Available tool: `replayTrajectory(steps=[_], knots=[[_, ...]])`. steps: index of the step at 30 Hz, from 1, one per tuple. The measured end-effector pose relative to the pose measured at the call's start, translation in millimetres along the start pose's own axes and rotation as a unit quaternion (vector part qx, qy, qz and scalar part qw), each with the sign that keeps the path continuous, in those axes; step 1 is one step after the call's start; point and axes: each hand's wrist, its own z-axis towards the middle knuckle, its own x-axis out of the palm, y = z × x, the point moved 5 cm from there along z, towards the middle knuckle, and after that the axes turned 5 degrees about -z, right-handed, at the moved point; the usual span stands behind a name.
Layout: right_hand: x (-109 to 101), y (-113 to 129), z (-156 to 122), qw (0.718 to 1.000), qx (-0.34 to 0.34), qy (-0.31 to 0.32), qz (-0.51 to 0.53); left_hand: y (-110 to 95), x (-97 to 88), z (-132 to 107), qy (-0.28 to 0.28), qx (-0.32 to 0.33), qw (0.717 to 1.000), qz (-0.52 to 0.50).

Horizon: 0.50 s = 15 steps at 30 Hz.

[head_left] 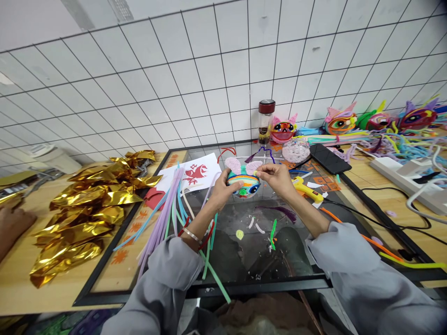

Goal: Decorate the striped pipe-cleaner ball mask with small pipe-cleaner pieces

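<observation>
My left hand (220,190) is closed around the left side of a striped pipe-cleaner animal head (240,179), held above the dark glass tabletop. The head has pink rounded ears, an orange, white and blue striped front, and a large blue eye. My right hand (277,180) pinches at the base of its right ear. A bit of yellow shows at the fingertips, mostly hidden. Below the head lie a yellow coil (239,234), small white strips (259,228), a green pipe-cleaner piece (273,234) and a purple tassel (284,213).
A yellow glue gun (309,190) with a black cable lies right of my hands, near a phone (330,158). Pipe cleaners (164,214) and gold foil (94,200) lie left. Behind stand a bottle (266,123) and finished heads (283,129). Another person's hand (14,228) shows far left.
</observation>
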Motion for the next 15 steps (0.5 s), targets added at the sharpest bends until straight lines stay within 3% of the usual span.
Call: replayTrajectory(steps=[15], knots=[[-0.2,-1.6,-0.6,1.000,-0.001,0.002,-0.003,-1.7,1.6,-0.3,0.003,-0.006,1.000,-0.010]])
